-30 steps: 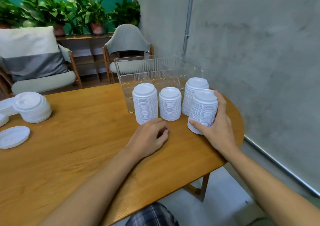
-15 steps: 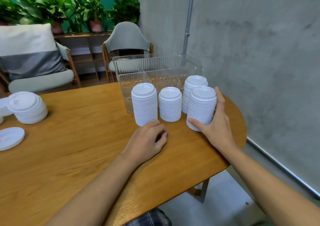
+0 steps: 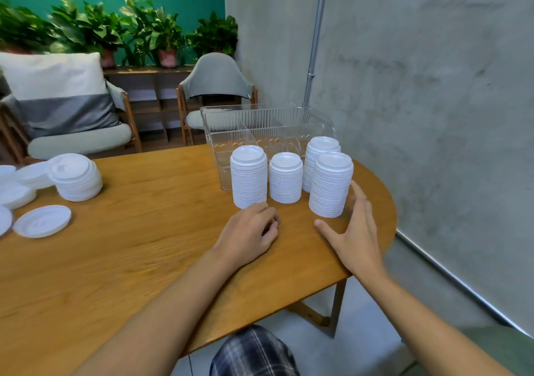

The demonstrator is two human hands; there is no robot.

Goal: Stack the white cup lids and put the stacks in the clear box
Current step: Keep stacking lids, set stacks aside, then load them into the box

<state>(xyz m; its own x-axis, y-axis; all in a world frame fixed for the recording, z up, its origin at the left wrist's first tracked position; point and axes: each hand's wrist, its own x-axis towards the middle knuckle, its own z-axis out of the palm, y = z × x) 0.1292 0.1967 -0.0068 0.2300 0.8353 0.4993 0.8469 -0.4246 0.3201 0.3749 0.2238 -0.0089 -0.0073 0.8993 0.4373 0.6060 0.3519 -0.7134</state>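
Several tall stacks of white cup lids stand on the wooden table (image 3: pixel 130 245) in front of the clear box (image 3: pixel 268 133): a left stack (image 3: pixel 249 177), a middle stack (image 3: pixel 285 178), a rear right stack (image 3: pixel 321 156) and a front right stack (image 3: pixel 331 184). My right hand (image 3: pixel 351 231) lies spread just below the front right stack, fingers straight, holding nothing. My left hand (image 3: pixel 250 232) rests on the table below the left stack, fingers loosely curled and empty. The clear box looks empty.
At the table's left lie a short lid stack (image 3: pixel 75 177) and loose single lids (image 3: pixel 42 221). The table's rounded edge is close to the right of my right hand. Chairs (image 3: pixel 215 87), plants and a grey wall stand beyond.
My right hand has let go of the front right stack and drawn back toward me, fingers spread. The left hand has stayed put. The camera has turned left.
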